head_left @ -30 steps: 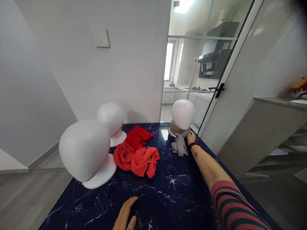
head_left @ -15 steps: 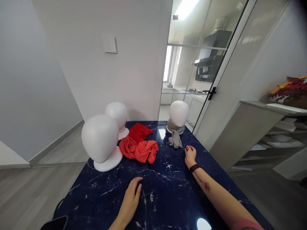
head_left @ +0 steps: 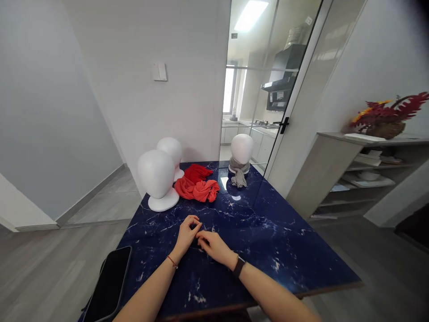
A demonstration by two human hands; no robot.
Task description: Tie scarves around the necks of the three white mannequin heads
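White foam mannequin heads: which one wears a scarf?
The white foam head on the right: a grey scarf wraps its base; the two left heads are bare.

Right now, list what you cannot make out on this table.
- Head view: whether the left hand and right hand pinch anything; they curl over the gap.
- Head view: the phone, its near end cut off by the bottom edge.
- Head view: the rear foam head, its base partly behind the front foam head.

Left hand (head_left: 187, 232) and right hand (head_left: 214, 246) meet, fingers loose.
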